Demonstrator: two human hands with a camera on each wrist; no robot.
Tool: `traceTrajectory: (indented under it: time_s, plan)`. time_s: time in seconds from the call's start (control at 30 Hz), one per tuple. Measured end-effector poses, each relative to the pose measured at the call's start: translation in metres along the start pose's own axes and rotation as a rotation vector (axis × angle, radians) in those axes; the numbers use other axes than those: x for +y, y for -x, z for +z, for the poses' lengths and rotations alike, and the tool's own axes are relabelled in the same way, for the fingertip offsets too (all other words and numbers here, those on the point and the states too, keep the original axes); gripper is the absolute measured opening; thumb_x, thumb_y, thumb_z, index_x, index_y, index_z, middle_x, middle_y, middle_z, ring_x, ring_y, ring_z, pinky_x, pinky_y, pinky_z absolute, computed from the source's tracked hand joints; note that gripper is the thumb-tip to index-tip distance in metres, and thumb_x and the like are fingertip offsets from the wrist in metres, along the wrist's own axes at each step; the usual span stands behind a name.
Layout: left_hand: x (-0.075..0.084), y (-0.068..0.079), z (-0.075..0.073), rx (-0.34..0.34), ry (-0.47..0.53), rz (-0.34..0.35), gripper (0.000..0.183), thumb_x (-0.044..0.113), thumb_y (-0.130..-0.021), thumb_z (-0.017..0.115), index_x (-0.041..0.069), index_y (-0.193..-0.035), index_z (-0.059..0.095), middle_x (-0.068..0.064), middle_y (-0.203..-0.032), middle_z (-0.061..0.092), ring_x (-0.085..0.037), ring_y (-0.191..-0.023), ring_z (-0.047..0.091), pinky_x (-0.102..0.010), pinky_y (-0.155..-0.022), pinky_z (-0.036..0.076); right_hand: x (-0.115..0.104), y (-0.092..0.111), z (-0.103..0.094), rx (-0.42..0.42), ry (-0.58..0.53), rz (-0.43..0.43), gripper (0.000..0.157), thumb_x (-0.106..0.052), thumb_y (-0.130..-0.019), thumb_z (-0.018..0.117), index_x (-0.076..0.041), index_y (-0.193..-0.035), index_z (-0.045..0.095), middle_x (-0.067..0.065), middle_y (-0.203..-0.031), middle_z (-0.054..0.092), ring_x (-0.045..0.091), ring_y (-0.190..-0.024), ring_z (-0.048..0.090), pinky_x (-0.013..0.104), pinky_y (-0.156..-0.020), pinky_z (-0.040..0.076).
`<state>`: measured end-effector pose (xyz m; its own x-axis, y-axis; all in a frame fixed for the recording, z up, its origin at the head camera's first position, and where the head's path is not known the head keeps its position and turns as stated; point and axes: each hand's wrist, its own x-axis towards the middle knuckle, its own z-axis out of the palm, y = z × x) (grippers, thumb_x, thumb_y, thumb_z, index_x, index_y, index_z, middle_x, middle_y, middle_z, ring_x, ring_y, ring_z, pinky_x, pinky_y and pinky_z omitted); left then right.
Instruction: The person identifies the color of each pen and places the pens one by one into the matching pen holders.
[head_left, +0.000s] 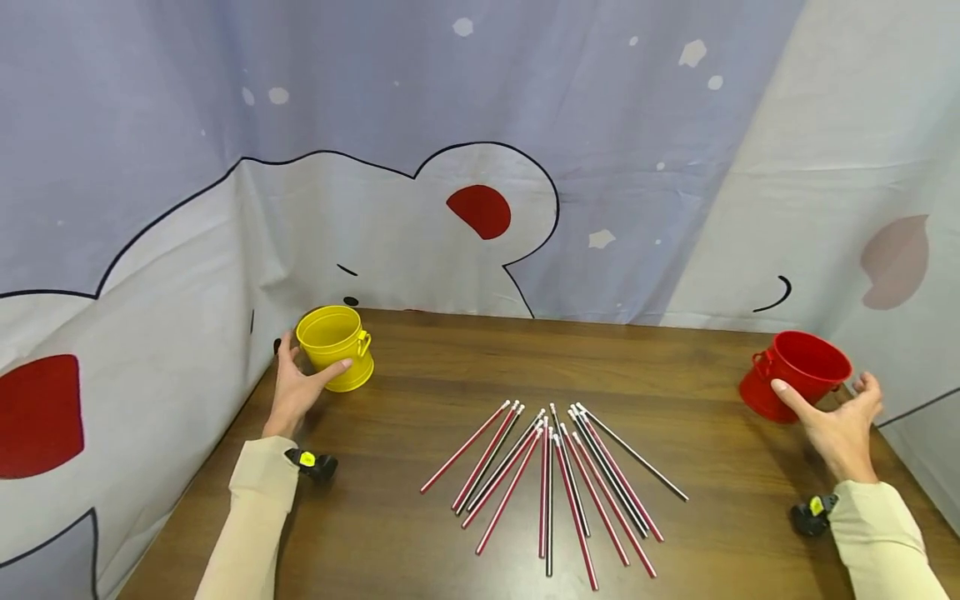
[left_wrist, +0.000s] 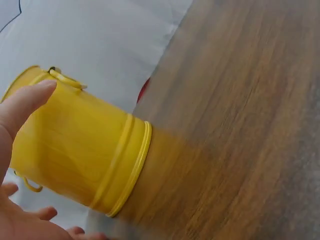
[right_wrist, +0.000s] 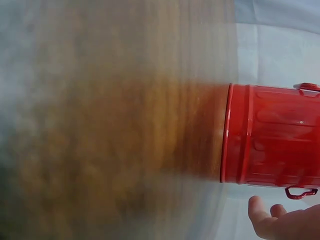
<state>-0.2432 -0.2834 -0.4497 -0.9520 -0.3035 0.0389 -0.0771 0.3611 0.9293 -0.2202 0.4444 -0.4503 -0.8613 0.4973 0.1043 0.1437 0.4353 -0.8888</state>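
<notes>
A small yellow metal bucket (head_left: 348, 367) with side handles stands upright at the table's back left. My left hand (head_left: 294, 392) is spread about it, thumb across its near side and fingers past its left side. In the left wrist view, the thumb overlaps the bucket near the rim while the other fingers show below it. At the right, a matching red bucket (head_left: 768, 390) stands by my right hand (head_left: 843, 429). The thumb reaches its near wall and the fingers extend beyond its right side. The right wrist view shows fingertips (right_wrist: 256, 207) apart from the red bucket.
Several red and black striped pencils (head_left: 545, 492) with white ends lie fanned out on the wooden table (head_left: 420, 358), between the two buckets. A printed cloth (head_left: 360, 225) hangs along the back and both sides of the table.
</notes>
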Motion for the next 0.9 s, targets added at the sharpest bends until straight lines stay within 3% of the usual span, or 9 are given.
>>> traceTrajectory:
  time_s: [0.2, 0.47, 0.73, 0.9]
  plan:
    - [-0.005, -0.006, 0.003, 0.012, 0.068, 0.026, 0.108, 0.041, -0.071, 0.077, 0.031, -0.147, 0.001, -0.01, -0.151, 0.015, -0.035, -0.132, 0.025, -0.053, -0.104, 0.027, 0.002, -0.002, 0.002, -0.013, -0.006, -0.015, 0.099, -0.034, -0.08, 0.068, -0.029, -0.142, -0.008, 0.006, -0.146, 0.002, 0.027, -0.135, 0.014, 0.042, -0.111, 0.017]
    - [-0.004, -0.011, 0.006, 0.021, 0.134, 0.064, 0.106, 0.033, -0.071, 0.079, 0.033, -0.147, 0.005, -0.009, -0.15, 0.019, -0.033, -0.132, 0.028, -0.048, -0.106, 0.027, -0.002, -0.007, 0.005, 0.016, -0.012, -0.053, 0.09, -0.031, -0.08, 0.069, -0.029, -0.142, 0.004, -0.01, -0.135, 0.022, 0.016, -0.124, 0.027, 0.026, -0.103, 0.029]
    - [-0.004, -0.014, 0.009, 0.001, 0.09, 0.084, 0.104, 0.037, -0.07, 0.078, 0.027, -0.147, 0.009, -0.009, -0.148, 0.025, -0.029, -0.131, 0.03, -0.047, -0.106, 0.028, -0.002, -0.008, 0.004, 0.023, -0.021, -0.046, 0.085, -0.029, -0.081, 0.068, -0.027, -0.142, 0.009, -0.012, -0.129, 0.03, 0.008, -0.115, 0.037, 0.003, -0.082, 0.035]
    - [-0.001, -0.015, 0.016, -0.025, 0.095, 0.104, 0.103, 0.037, -0.071, 0.078, 0.026, -0.147, 0.009, -0.01, -0.147, 0.025, -0.029, -0.131, 0.029, -0.048, -0.106, 0.027, -0.006, -0.007, 0.005, 0.022, -0.014, -0.039, 0.085, -0.031, -0.08, 0.07, -0.027, -0.141, 0.011, -0.01, -0.128, 0.033, 0.009, -0.113, 0.039, 0.001, -0.078, 0.035]
